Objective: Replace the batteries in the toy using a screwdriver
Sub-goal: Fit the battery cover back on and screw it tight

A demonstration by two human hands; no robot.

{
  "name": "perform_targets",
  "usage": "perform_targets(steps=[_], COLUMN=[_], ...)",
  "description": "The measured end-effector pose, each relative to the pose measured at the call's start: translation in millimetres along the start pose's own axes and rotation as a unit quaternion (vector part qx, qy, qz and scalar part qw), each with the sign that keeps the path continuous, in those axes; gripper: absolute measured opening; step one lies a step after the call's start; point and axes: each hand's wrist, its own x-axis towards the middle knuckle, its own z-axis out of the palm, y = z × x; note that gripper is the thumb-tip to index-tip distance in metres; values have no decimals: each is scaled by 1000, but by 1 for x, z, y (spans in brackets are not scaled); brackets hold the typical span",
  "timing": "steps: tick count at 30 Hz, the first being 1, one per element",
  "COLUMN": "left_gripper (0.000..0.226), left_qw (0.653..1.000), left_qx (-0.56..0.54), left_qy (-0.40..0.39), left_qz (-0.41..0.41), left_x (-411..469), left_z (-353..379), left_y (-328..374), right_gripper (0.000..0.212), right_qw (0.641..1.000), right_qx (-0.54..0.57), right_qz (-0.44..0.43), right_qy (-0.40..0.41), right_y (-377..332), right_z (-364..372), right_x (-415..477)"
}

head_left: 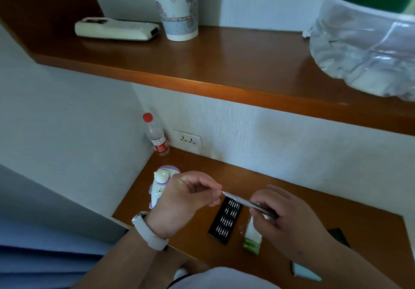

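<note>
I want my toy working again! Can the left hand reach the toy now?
Probably yes. The toy lies right beside the left hand with nothing between them. But its fingers pinch the screwdriver tip, so they would have to let go first.

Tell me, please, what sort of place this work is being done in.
Probably a room in a home or a hotel, not a workshop: a wooden desk in a wall corner, a wall socket above it, and a wooden shelf overhead bearing a remote control and a paper cup.
</note>
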Motion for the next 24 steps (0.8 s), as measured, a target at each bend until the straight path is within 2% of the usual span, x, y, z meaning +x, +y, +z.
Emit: perform_targets(steps=[5,16,20,24], left_gripper=[11,25,30,33], left_qw=[997,996,997,998], left_qx=[61,55,58,39], left_qy=[-51,-67,-54,-38], left_qz=[-4,-8,14,32], left_x=[0,-6,-13,-22], left_z=[-8,-4,-3,-1], left_y=[8,9,10,11], right_gripper=[7,15,14,11], right_qw=[999,982,984,996], right_qx=[-37,-107,-95,-6], right_qz=[-24,-152,-136,-48], right_qy=[-10,-29,-62,-78], right_y=[-2,-1,-6,-11], right_z=[-1,-22,-24,-22], right_x=[-4,-6,-7,-13])
